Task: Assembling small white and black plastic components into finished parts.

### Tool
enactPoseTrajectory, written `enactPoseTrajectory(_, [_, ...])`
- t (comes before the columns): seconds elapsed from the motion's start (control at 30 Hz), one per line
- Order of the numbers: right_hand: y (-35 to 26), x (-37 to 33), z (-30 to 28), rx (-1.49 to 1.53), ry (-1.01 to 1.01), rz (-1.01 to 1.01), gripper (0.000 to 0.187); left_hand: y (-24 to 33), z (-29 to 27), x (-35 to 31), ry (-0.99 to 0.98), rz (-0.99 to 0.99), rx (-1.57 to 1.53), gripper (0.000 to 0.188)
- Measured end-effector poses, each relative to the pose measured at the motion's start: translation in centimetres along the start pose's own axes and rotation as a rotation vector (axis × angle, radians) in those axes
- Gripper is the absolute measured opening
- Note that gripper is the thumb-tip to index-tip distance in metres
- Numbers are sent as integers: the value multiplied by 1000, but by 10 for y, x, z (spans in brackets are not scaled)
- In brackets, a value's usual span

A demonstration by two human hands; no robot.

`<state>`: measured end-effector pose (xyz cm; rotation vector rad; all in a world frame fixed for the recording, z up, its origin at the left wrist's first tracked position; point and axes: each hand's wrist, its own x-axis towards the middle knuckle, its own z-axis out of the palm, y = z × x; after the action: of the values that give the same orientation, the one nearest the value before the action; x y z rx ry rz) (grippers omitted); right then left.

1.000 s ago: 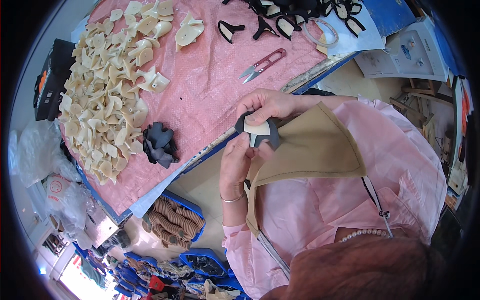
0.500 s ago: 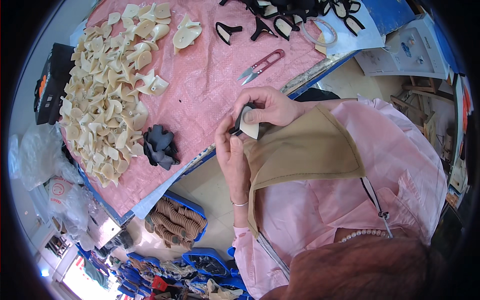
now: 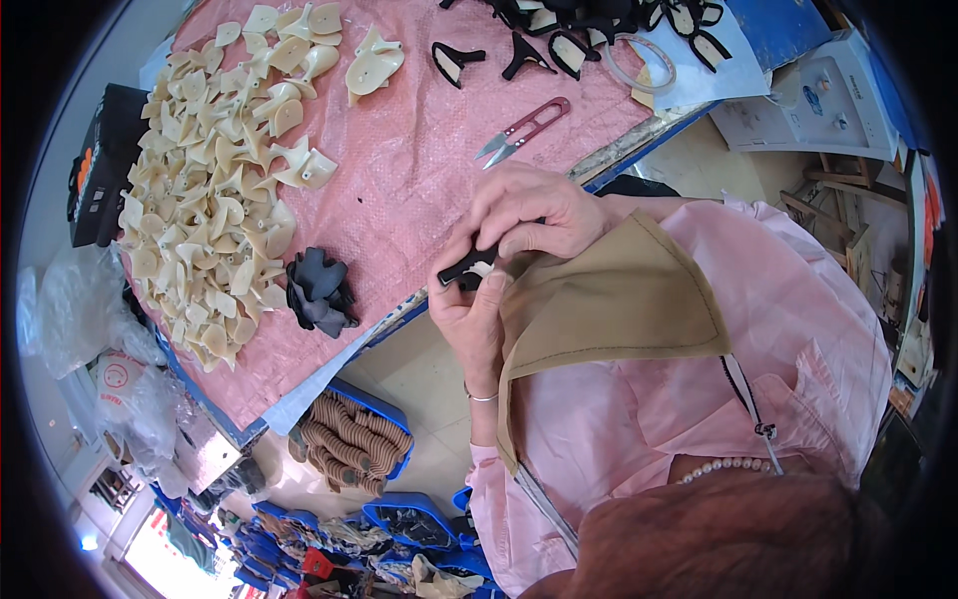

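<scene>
Close to my body, by the table's edge, both hands hold one small cream plastic piece with a black fabric cover (image 3: 459, 270) on it. My left hand (image 3: 469, 317) grips it from below, thumb and fingers closed on it. My right hand (image 3: 547, 212) pinches the cover from above, fingers bent; they hide much of the piece. Red-handled thread snips (image 3: 524, 130) lie on the pink sheet beyond my right hand. Left of my hands sits a stack of black fabric covers (image 3: 319, 292). A big heap of bare cream plastic pieces (image 3: 215, 200) spreads farther left.
A pink woven sheet (image 3: 399, 170) covers the table. Several black-covered pieces (image 3: 569, 55) and a tape roll (image 3: 667, 70) lie at the far side. A black box (image 3: 108, 165) stands at the left. Below the table, a blue bin (image 3: 397, 414) holds brown striped items.
The piece has turned in my hands, showing more black cover and less cream. My right fingers have moved down over it; my left hand has shifted slightly.
</scene>
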<state>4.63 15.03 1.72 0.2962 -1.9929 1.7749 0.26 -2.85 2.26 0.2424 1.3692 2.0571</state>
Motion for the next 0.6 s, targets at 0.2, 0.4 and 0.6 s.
enactPoseTrajectory(0.2, [7,-3,1,-27,-82,-45,9,4,-3,4,-87,158,322,40])
enactPoseTrajectory(0.4, [6,-11,11,-34,-8,-33,6,0,-1,6,-58,376,567,38])
enactPoseTrajectory(0.6, [9,-11,10,-171,-30,-174,9,-3,0,8,-35,418,677,39])
